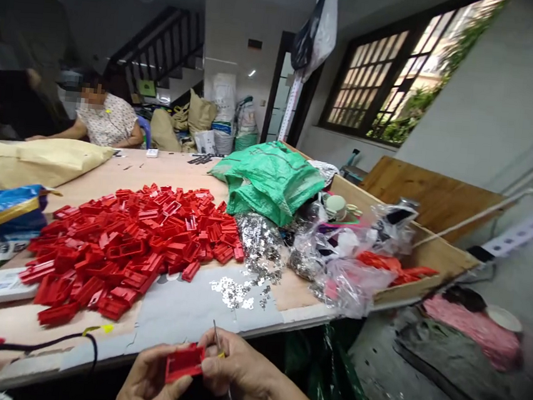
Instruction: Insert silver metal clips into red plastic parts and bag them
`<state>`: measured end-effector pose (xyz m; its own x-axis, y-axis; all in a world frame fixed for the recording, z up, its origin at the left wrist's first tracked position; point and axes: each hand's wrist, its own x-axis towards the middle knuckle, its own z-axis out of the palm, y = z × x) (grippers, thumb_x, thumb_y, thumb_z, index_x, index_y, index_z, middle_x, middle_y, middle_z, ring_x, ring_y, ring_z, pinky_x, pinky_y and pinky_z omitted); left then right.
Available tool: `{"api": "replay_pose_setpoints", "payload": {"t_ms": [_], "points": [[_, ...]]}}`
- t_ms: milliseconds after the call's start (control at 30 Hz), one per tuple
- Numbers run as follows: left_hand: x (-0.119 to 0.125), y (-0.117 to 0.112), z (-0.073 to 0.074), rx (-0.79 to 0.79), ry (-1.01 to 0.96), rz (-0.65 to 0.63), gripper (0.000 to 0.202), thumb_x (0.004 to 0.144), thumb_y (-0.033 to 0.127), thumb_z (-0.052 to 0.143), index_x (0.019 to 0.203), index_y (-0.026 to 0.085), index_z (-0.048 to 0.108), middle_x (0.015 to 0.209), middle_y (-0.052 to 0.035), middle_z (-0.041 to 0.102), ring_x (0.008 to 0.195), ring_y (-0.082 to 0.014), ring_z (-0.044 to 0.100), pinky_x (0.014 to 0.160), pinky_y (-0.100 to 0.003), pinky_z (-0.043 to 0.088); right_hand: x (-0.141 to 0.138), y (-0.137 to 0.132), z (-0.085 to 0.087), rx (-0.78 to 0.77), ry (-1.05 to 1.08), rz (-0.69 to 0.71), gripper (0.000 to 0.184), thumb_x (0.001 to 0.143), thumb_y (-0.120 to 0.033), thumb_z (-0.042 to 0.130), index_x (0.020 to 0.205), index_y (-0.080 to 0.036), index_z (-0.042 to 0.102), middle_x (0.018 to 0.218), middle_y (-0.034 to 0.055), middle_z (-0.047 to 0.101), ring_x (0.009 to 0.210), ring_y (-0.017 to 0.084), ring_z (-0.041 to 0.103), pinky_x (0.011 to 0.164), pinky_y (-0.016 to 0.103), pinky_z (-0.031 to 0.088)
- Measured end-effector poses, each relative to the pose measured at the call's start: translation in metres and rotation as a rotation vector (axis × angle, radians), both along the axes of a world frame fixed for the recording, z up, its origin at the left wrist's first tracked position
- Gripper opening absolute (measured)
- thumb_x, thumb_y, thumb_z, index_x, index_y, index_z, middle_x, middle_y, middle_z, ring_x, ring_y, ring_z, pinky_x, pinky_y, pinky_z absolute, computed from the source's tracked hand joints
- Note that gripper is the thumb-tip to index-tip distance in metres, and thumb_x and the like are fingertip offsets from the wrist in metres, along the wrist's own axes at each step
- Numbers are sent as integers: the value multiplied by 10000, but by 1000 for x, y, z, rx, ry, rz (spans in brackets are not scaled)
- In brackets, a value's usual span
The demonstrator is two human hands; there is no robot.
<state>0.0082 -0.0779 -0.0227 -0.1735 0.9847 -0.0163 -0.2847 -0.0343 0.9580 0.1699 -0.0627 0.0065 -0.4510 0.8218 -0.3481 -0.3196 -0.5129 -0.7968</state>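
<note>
Running left to right, the red casing (184, 364) is pinched by the left hand (148, 380); its right end meets the right hand (243, 367), whose grip holds a rod (215, 330).

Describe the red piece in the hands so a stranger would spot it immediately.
Start at the table, which bears a big heap of red pieces. Drop to its near edge, low in the picture: the left hand holds the red piece, beside the right hand and its thin tool. Unlike the heaped ones, it is held off the table.
</note>
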Motion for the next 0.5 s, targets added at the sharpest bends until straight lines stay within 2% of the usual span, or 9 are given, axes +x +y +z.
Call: {"api": "replay_pose_setpoints", "payload": {"t_ms": [67, 167, 300, 400, 500], "points": [[-8, 12, -5, -6, 73, -43, 489, 556, 455, 832, 921, 212, 617, 901, -26, 754, 844, -202, 714, 764, -242, 581, 3, 2, 3, 61, -79, -30, 552, 577, -417, 828, 953, -168, 511, 732, -40, 572, 491, 42, 484, 427, 169, 296], [-25, 35, -9, 62, 401, -82, 478, 608, 482, 771, 980, 214, 636, 995, -46, 734, 954, -261, 685, 876, -357, 554, 20, 6, 10, 173, -266, -154, 514, 657, -489, 767, 968, -169, 513, 870, -13, 571, 520, 23, 456, 452, 172, 292], [-44, 65, -6, 137, 824, 51, 435, 727, 512, 621, 1080, 258, 620, 1139, -45, 679, 1109, -298, 606, 1012, -460, 441, 63, 6, 11, 262, -492, -337, 430, 723, -510, 701, 914, -165, 529, 762, -39, 506, 519, 35, 382, 463, 189, 279], [-50, 83, -8, 87, 943, 103, 411, 777, 499, 542, 1107, 259, 594, 1172, -62, 655, 1106, -306, 600, 984, -478, 444, 102, 1, 6, 274, -629, -445, 413, 737, -519, 668, 910, -170, 534, 733, -37, 512, 519, 55, 385, 479, 207, 308], [-54, 95, -15, 5, 997, 88, 431, 786, 515, 522, 1122, 252, 587, 1190, -76, 642, 1105, -317, 595, 950, -478, 460, 138, -5, 10, 377, -872, -575, 370, 752, -505, 628, 889, -168, 564, 798, 8, 581, 656, 124, 517, 607, 267, 421]]}}
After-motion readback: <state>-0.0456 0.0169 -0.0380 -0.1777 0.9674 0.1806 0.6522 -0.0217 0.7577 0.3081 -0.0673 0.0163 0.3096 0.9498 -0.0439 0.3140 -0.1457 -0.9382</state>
